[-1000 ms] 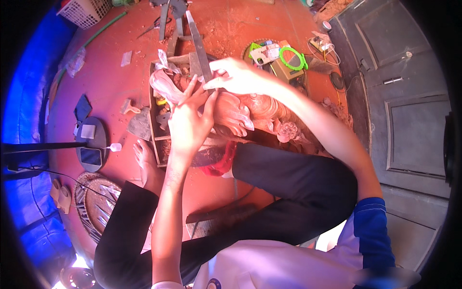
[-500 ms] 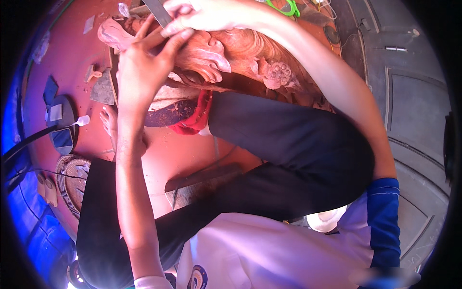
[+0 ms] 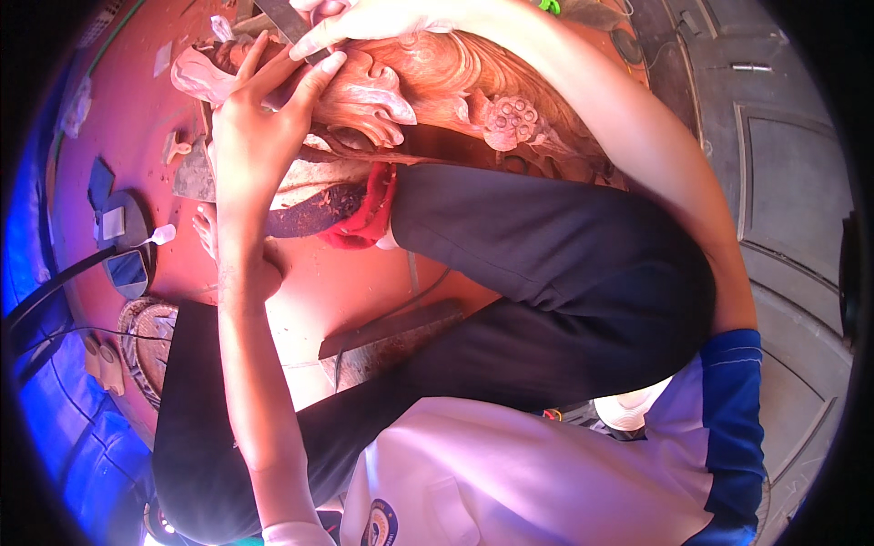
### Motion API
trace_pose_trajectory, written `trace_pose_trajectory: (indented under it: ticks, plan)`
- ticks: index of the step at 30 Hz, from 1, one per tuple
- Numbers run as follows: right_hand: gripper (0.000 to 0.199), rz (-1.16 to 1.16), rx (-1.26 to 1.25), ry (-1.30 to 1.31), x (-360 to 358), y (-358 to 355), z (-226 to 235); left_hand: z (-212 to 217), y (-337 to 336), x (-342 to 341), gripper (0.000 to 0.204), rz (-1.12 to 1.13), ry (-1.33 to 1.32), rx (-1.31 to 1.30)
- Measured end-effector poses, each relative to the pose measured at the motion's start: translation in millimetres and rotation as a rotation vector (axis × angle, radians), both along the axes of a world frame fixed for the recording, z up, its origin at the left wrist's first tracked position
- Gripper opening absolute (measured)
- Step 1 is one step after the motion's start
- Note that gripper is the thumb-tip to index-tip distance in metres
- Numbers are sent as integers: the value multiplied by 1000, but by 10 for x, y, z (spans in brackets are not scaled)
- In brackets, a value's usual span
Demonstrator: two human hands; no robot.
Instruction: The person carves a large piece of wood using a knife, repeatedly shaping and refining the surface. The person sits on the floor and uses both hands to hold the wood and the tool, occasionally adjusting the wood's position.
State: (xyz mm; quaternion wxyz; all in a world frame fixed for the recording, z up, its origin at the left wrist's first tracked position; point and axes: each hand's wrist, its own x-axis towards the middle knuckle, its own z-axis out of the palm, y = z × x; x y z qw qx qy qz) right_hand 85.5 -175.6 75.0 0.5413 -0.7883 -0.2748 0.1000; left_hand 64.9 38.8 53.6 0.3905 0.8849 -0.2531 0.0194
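A reddish-brown wood carving (image 3: 446, 68) with flowing folds and a lotus-pod shape lies across the top of the view. My left hand (image 3: 264, 118) rests on its left part, fingers stretched and spread. The left thumb and a fingertip lie close by the working end of a flat metal blade (image 3: 289, 20), which looks like a chisel. My right hand (image 3: 355, 23) is closed around this blade from the right, its fingertips near my left thumb. The upper edge cuts off part of the right hand and of the blade, so its handle is hidden.
Under the carving lies a red cloth (image 3: 369, 218) sprinkled with wood chips. A wooden block (image 3: 387, 341) sits between my legs. To the left are a phone (image 3: 127, 269), a round carved wooden piece (image 3: 150, 337) and a black cable (image 3: 64, 282). A grey panelled door (image 3: 792, 182) stands at right.
The whole view has shifted slightly, so the carving and both hands appear a little higher and further left. My left fingers look somewhat more spread; the right hand keeps hold of the blade.
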Motion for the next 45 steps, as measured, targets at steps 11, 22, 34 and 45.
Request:
trace_pose_trajectory:
  ticks: [11,22,34,45]
  plan:
    - [22,65,-70,102,-14,67,106,66,9,-29,34,31,94,61]
    - [25,-31,41,23,56,33,-104,-25,-27,-18,36,11,20,-7]
    - [35,-181,-288,-102,227,71,-313,-70,-19,-41,35,57,15,11]
    - [35,-204,-219,-15,22,130,-51,53,-23,-74,34,87,136,8]
